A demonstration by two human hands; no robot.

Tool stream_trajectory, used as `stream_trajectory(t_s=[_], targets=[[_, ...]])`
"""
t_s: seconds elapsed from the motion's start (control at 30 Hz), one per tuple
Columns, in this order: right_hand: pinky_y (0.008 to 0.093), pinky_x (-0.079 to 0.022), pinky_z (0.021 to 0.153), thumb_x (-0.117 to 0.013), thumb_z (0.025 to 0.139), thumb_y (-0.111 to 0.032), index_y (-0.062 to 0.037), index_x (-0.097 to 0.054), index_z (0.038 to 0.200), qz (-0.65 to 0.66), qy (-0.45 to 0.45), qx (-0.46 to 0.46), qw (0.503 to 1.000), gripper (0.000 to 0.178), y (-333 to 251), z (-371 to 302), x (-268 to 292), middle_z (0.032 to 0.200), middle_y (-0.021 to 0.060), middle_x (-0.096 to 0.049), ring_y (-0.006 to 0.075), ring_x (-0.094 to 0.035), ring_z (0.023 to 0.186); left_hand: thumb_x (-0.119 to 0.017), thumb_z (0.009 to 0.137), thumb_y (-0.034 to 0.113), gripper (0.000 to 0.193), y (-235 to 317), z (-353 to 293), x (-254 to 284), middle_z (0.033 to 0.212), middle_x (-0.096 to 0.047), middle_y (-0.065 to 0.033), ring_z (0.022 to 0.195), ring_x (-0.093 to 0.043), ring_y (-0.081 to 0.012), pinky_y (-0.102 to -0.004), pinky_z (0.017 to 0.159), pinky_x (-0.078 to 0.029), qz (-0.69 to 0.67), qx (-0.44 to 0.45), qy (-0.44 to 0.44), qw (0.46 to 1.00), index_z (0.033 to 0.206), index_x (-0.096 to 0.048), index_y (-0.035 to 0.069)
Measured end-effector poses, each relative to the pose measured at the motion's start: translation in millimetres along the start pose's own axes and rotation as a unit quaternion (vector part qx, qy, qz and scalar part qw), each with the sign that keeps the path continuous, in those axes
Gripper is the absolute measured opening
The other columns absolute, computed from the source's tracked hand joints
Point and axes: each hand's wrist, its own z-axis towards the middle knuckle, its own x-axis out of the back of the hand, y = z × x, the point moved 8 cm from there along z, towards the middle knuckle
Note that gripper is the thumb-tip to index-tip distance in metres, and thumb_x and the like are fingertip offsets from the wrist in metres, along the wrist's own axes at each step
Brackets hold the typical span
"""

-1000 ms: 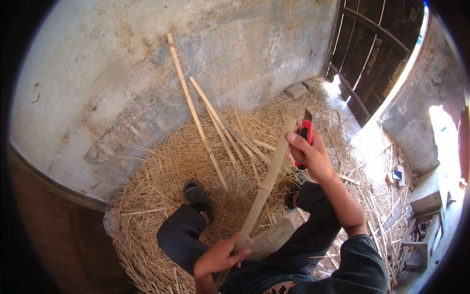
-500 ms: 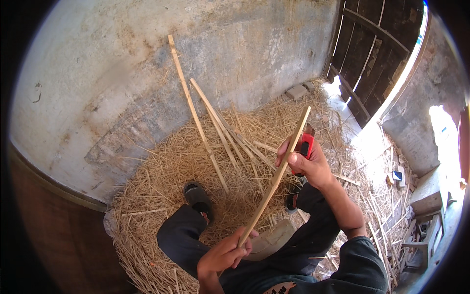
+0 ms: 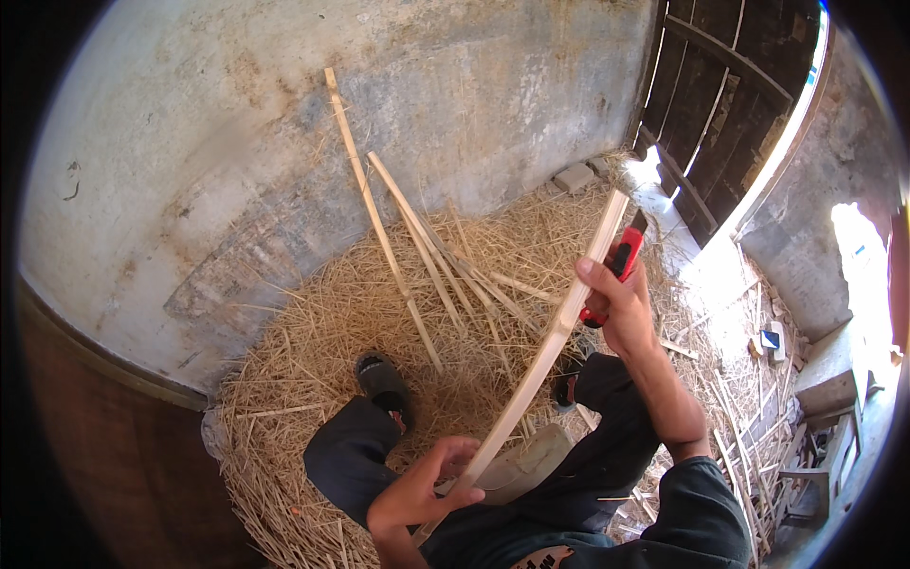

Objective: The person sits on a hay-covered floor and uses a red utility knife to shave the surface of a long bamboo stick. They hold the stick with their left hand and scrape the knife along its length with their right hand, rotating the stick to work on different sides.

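Note:
A long pale bamboo strip [image 3: 536, 375] slants across my lap, its far end up and to the right. Its broad, light face is turned upward. Near its lower end my left hand [image 3: 427, 488] holds it loosely, thumb on one side and fingers on the other. My right hand [image 3: 624, 308] grips the upper part, the thumb lying along the strip. That same hand also holds a red and black utility knife [image 3: 626, 254], its dark blade out and pointing away from me, beside the strip and apart from its edge.
Several bamboo strips [image 3: 379, 223] lean on the stained wall [image 3: 455, 104]. Shavings [image 3: 313, 370] cover the floor around my feet. A pale block [image 3: 531, 465] sits between my legs. Bricks [image 3: 573, 177] lie near the wooden door [image 3: 720, 104]; at right stands a plastic stool [image 3: 820, 474].
The strip has turned so its broad face shows, and its far end has shifted right. My right hand has moved up and right with the knife; my left fingers have loosened.

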Motion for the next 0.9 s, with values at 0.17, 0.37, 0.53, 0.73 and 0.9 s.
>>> stream_trajectory(t_s=[0.17, 0.37, 0.53, 0.73, 0.9], targets=[[0.0245, -0.021, 0.047, -0.081, 0.097, -0.02, -0.014, -0.056, 0.096, 0.009, 0.101, 0.017, 0.995, 0.026, -19.4, 12.6, 24.4, 0.071, -0.0093, -0.045, 0.0013, -0.033, 0.051, -0.093, 0.087, 0.034, 0.081, -15.8, -29.5, 21.7, 0.139, -0.067, -0.0201, 0.128, -0.067, -0.0301, -0.0434, 0.113, -0.051, 0.079, 0.08, -0.017, 0.994, 0.148, -0.052, -0.001], [0.0245, -0.022, 0.047, -0.08, 0.098, -0.02, -0.0138, -0.057, 0.092, 0.059, 0.109, 0.043, 0.991, 0.024, -13.9, 53.0, 79.6, 0.068, -0.0077, -0.047, 0.0025, -0.034, 0.049, -0.097, 0.082, 0.033, 0.067, 7.2, -66.4, 62.0, 0.101, -0.08, -0.0108, 0.1, -0.079, -0.0228, -0.0372, 0.09, -0.059, 0.198, 0.104, 0.139, 0.965, 0.133, -0.066, 0.002], [0.0233, -0.025, 0.048, -0.083, 0.096, -0.024, -0.0126, -0.06, 0.091, 0.081, 0.148, 0.046, 0.985, 0.026, -17.7, 61.5, 108.0, 0.07, -0.0047, -0.053, 0.0033, -0.036, 0.05, -0.098, 0.078, 0.026, 0.048, 15.5, -88.0, 105.0, 0.086, -0.08, -0.0072, 0.075, -0.077, -0.0189, -0.0322, 0.065, -0.056, 0.243, 0.081, 0.282, 0.924, 0.114, -0.074, 0.005], [0.0236, -0.021, 0.045, -0.075, 0.103, -0.029, -0.0112, -0.063, 0.094, 0.066, 0.173, 0.054, 0.981, 0.024, -18.9, 75.1, 132.1, 0.071, -0.0064, -0.052, 0.002, -0.032, 0.048, -0.094, 0.083, 0.018, 0.024, 37.1, -94.9, 112.9, 0.07, -0.073, -0.0106, 0.056, -0.067, -0.0145, -0.0299, 0.053, -0.046, 0.28, 0.116, 0.354, 0.885, 0.091, -0.077, 0.002], [0.0229, -0.023, 0.047, -0.061, 0.109, -0.047, -0.0074, -0.065, 0.123, 0.039, 0.135, 0.036, 0.989, 0.042, -19.4, 67.7, 108.4, 0.084, -0.0035, -0.059, 0.0019, -0.032, 0.052, -0.088, 0.091, 0.015, 0.021, 53.5, -75.6, 96.4, 0.062, -0.064, -0.0028, 0.055, -0.059, -0.0068, -0.0261, 0.048, -0.044, 0.265, 0.064, 0.392, 0.878, 0.092, -0.075, -0.002]])
